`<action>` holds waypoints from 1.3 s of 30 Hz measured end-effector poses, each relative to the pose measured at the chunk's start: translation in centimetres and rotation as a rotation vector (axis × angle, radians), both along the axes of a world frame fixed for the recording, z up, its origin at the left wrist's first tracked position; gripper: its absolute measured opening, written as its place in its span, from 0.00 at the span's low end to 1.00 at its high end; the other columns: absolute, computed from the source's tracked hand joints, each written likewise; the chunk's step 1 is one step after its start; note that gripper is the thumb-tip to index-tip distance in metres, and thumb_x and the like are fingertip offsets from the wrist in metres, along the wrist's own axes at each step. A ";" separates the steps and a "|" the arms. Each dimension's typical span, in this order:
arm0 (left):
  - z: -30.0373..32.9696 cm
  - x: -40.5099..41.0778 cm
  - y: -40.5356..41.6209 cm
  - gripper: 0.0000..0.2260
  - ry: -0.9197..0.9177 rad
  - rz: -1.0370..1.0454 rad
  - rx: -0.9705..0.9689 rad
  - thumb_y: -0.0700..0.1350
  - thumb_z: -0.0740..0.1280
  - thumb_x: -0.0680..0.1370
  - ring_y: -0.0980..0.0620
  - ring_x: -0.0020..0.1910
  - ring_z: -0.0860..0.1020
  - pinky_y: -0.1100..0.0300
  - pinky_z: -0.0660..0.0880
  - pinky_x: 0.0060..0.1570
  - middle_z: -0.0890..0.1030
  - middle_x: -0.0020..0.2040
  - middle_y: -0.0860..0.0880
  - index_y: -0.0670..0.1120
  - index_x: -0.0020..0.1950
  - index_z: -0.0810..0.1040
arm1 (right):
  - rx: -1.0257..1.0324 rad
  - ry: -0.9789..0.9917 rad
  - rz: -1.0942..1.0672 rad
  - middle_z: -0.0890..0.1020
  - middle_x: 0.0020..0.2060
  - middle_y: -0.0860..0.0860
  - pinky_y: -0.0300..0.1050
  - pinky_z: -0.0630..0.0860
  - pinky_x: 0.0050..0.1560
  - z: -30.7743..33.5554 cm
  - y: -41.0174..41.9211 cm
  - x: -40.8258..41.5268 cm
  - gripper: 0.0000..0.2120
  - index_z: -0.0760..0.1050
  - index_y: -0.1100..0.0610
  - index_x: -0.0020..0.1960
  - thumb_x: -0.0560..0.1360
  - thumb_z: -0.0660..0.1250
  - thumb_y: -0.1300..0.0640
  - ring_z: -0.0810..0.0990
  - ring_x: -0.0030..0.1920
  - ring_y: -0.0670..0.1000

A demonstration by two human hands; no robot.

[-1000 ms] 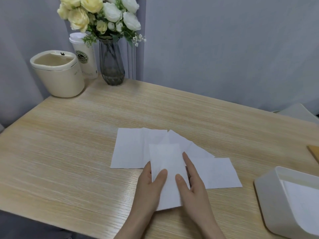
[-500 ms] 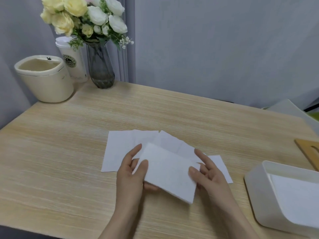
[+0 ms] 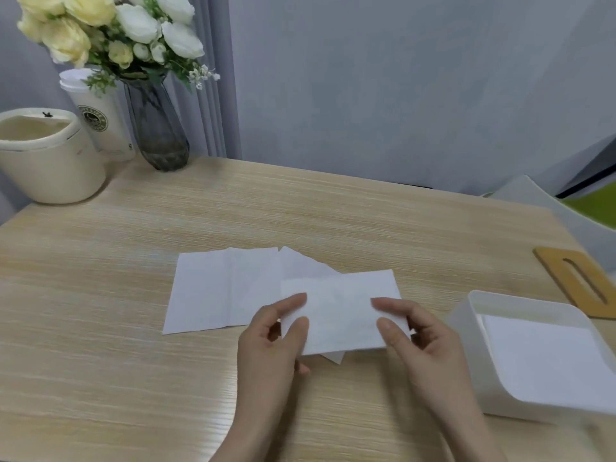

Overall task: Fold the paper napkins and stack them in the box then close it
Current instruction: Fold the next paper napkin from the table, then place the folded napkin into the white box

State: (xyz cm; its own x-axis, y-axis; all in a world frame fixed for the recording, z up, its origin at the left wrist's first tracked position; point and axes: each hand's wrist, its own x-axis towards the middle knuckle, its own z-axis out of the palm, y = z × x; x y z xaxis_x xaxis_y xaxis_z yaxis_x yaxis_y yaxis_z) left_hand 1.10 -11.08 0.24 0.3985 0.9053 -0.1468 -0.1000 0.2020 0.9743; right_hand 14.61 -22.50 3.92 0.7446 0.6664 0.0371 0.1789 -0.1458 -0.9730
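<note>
A folded white napkin [image 3: 340,311] is held just above the table, lying roughly level. My left hand [image 3: 270,341] pinches its left end and my right hand [image 3: 423,345] pinches its right end. Beneath and to the left, other white napkins [image 3: 213,295] lie spread flat on the wooden table [image 3: 300,211]. The white box [image 3: 473,331] stands open at the right, with white napkins [image 3: 546,358] stacked inside. Its wooden lid [image 3: 573,281] with a slot lies behind the box.
At the back left stand a cream tub [image 3: 50,161], a white lidded cup [image 3: 100,118] and a dark glass vase [image 3: 156,128] of white and yellow flowers. A grey-white chair back [image 3: 533,201] shows past the table's right edge.
Both hands lifted the folded napkin off the table and turned it from lengthwise to crosswise, carrying it slightly right. The camera view swung right, bringing more of the box and lid into view.
</note>
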 end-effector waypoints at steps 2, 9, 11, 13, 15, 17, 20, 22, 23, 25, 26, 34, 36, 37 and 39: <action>0.3 0.6 -0.5 0.17 0.028 -0.056 0.048 0.37 0.71 0.75 0.54 0.32 0.74 0.62 0.73 0.36 0.77 0.33 0.63 0.61 0.49 0.85 | -0.030 -0.055 -0.067 0.82 0.39 0.40 0.27 0.67 0.34 0.5 -1.1 0.8 0.14 0.82 0.41 0.44 0.72 0.71 0.62 0.71 0.30 0.39; 2.0 4.4 -2.9 0.13 0.100 -0.271 0.221 0.39 0.72 0.74 0.63 0.40 0.76 0.72 0.69 0.41 0.81 0.44 0.63 0.59 0.47 0.85 | -0.098 -0.191 -0.241 0.77 0.39 0.41 0.27 0.66 0.35 2.3 -6.1 3.7 0.11 0.82 0.41 0.42 0.71 0.73 0.58 0.71 0.33 0.36; 2.4 5.9 -4.0 0.12 0.122 -0.341 0.282 0.41 0.72 0.74 0.65 0.47 0.75 0.75 0.67 0.44 0.80 0.47 0.64 0.59 0.48 0.84 | -0.108 -0.210 -0.295 0.76 0.39 0.35 0.31 0.66 0.39 2.7 -7.8 4.8 0.10 0.82 0.42 0.43 0.72 0.72 0.58 0.70 0.35 0.36; 2.7 7.3 -5.2 0.10 0.132 -0.404 0.314 0.45 0.72 0.74 0.67 0.51 0.74 0.75 0.66 0.48 0.79 0.48 0.66 0.61 0.50 0.83 | -0.126 -0.222 -0.345 0.76 0.40 0.31 0.37 0.66 0.43 2.8 -9.6 5.9 0.09 0.82 0.42 0.43 0.72 0.72 0.58 0.70 0.37 0.38; 2.8 8.6 -6.4 0.11 0.137 -0.462 0.325 0.46 0.72 0.74 0.69 0.54 0.72 0.72 0.67 0.51 0.78 0.49 0.68 0.63 0.51 0.82 | -0.146 -0.250 -0.401 0.77 0.42 0.28 0.41 0.68 0.49 2.9 -11.1 6.9 0.10 0.81 0.43 0.43 0.72 0.72 0.59 0.70 0.40 0.39; 2.7 9.8 -7.5 0.12 0.151 -0.507 0.358 0.45 0.71 0.75 0.70 0.56 0.71 0.67 0.68 0.55 0.76 0.50 0.70 0.63 0.53 0.82 | -0.175 -0.284 -0.459 0.76 0.43 0.26 0.49 0.68 0.58 3.0 -12.3 7.6 0.10 0.81 0.43 0.43 0.72 0.72 0.60 0.72 0.47 0.43; 2.8 11.2 -8.7 0.12 0.166 -0.571 0.466 0.51 0.68 0.73 0.72 0.61 0.67 0.59 0.66 0.66 0.71 0.55 0.77 0.65 0.54 0.79 | -0.201 -0.332 -0.517 0.75 0.44 0.25 0.57 0.63 0.68 2.9 -13.9 8.3 0.11 0.80 0.41 0.42 0.72 0.72 0.59 0.72 0.56 0.47; 2.5 11.9 -9.4 0.14 0.181 -0.594 0.586 0.54 0.65 0.72 0.77 0.63 0.62 0.64 0.59 0.68 0.66 0.56 0.83 0.65 0.57 0.77 | -0.220 -0.365 -0.541 0.78 0.44 0.32 0.59 0.62 0.68 2.6 -14.9 9.0 0.13 0.79 0.39 0.41 0.71 0.72 0.59 0.71 0.57 0.45; 2.2 12.2 -9.6 0.15 0.186 -0.600 0.644 0.54 0.64 0.73 0.79 0.64 0.59 0.67 0.54 0.69 0.65 0.56 0.85 0.64 0.59 0.77 | -0.234 -0.386 -0.548 0.79 0.43 0.35 0.60 0.62 0.68 2.4 -15.4 9.3 0.13 0.79 0.39 0.41 0.71 0.72 0.58 0.70 0.56 0.43; 1.6 12.7 -9.9 0.17 0.194 -0.617 0.749 0.54 0.63 0.75 0.78 0.67 0.56 0.69 0.45 0.70 0.67 0.55 0.84 0.60 0.63 0.76 | -0.261 -0.430 -0.556 0.78 0.44 0.37 0.56 0.61 0.67 2.1 -16.1 9.8 0.12 0.79 0.40 0.42 0.71 0.72 0.58 0.68 0.54 0.39; 1.4 12.9 -10.0 0.18 0.200 -0.627 0.794 0.54 0.63 0.76 0.76 0.69 0.56 0.67 0.42 0.72 0.68 0.55 0.81 0.58 0.65 0.76 | -0.277 -0.450 -0.556 0.78 0.44 0.37 0.52 0.60 0.64 1.9 -16.4 10.1 0.12 0.78 0.40 0.42 0.72 0.72 0.58 0.68 0.54 0.39; 0.1 13.5 -10.8 0.18 0.269 -0.545 1.083 0.54 0.59 0.78 0.55 0.73 0.66 0.52 0.42 0.74 0.79 0.55 0.55 0.50 0.62 0.80 | -0.428 -0.537 -0.553 0.81 0.43 0.40 0.41 0.52 0.51 0.3 -16.9 11.1 0.07 0.81 0.46 0.44 0.73 0.71 0.58 0.71 0.56 0.48; 0.1 13.6 -10.8 0.17 0.305 -0.539 1.129 0.53 0.58 0.78 0.52 0.73 0.66 0.49 0.45 0.74 0.79 0.55 0.54 0.50 0.61 0.80 | -0.444 -0.543 -0.560 0.81 0.43 0.41 0.40 0.51 0.49 0.0 -16.8 11.1 0.07 0.81 0.46 0.44 0.73 0.71 0.58 0.71 0.57 0.48; 0.2 13.7 -10.7 0.17 0.320 -0.540 1.143 0.53 0.58 0.78 0.52 0.73 0.66 0.49 0.45 0.74 0.79 0.55 0.54 0.50 0.61 0.80 | -0.455 -0.549 -0.562 0.81 0.43 0.41 0.41 0.51 0.49 -0.2 -16.9 11.1 0.07 0.81 0.46 0.44 0.73 0.71 0.58 0.71 0.56 0.49; 0.3 13.8 -10.7 0.17 0.347 -0.548 1.162 0.54 0.57 0.79 0.50 0.73 0.66 0.48 0.44 0.74 0.79 0.56 0.53 0.50 0.60 0.80 | -0.480 -0.566 -0.570 0.81 0.43 0.41 0.41 0.51 0.48 -0.4 -17.0 11.2 0.07 0.80 0.45 0.43 0.73 0.71 0.58 0.71 0.56 0.48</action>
